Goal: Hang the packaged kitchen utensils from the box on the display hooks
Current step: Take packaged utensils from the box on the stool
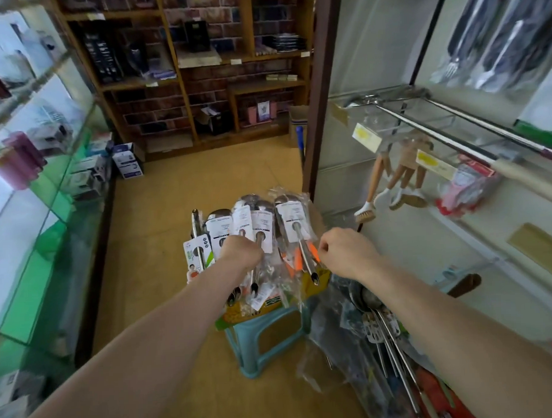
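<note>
The left hand [243,253] is down in the box [233,316], knuckles up, fingers curled round the handles of a bunch of packaged utensils [259,228] that stand upright with their card labels showing. The right hand [348,253], just right of it, is loosely fisted; thumb and forefinger seem to pinch the plastic edge of the right-most pack [295,223], though the contact itself is too small to be sure of.

The box sits on a teal stool [270,337] in the aisle, and it looks full. More wrapped utensils lie in a loose heap [382,327] on the floor, near right.

On the right wall the long chrome hooks [422,126] stick out well above and right of the hands. Brushes [396,189] and red packs [464,183] hang lower down; none of the boxed utensils is seen on a hook.

By my reading the work is at its start: packs are being picked out, and lifting and hanging are all left to do.
</note>
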Demonstrator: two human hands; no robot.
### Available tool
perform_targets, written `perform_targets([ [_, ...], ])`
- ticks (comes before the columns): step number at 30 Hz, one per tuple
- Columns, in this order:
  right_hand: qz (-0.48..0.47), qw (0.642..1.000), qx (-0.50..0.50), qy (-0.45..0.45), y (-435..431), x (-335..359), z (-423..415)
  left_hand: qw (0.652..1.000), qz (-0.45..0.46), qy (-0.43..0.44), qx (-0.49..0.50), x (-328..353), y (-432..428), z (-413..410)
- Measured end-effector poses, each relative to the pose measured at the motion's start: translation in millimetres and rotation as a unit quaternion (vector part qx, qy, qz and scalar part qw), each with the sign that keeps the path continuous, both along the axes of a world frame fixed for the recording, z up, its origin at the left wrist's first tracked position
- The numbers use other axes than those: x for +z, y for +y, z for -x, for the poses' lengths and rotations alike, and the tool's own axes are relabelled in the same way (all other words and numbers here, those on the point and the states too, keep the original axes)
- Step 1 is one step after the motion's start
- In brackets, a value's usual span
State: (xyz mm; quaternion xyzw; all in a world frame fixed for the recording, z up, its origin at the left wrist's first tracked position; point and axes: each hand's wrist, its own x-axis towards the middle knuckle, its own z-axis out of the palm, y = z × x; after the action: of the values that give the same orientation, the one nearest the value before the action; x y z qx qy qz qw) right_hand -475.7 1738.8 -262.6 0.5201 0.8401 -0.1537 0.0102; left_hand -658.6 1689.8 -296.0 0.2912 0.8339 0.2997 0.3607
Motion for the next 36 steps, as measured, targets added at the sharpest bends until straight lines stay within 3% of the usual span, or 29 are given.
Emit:
perform_targets([
  [9, 0.11, 0.992, -0.001, -0.064, 59, -85, 13, 0.998, 0.051, -0.015, 0.023, -47, 39, 11],
  [24, 0.252, 0.964, -0.027, -0.084, 114, -185, 27, 0.995, 0.064, -0.061, 0.049, -108, 121, 7],
  [32, 0.382, 0.917, -0.116, 0.03, 120, -207, 33, 0.995, 0.073, -0.061, 0.031, -130, 130, -15],
  [36, 0.388, 0.909, -0.132, 0.072, 119, -195, 25, 0.995, 0.071, -0.067, -0.002, -121, 129, -30],
])
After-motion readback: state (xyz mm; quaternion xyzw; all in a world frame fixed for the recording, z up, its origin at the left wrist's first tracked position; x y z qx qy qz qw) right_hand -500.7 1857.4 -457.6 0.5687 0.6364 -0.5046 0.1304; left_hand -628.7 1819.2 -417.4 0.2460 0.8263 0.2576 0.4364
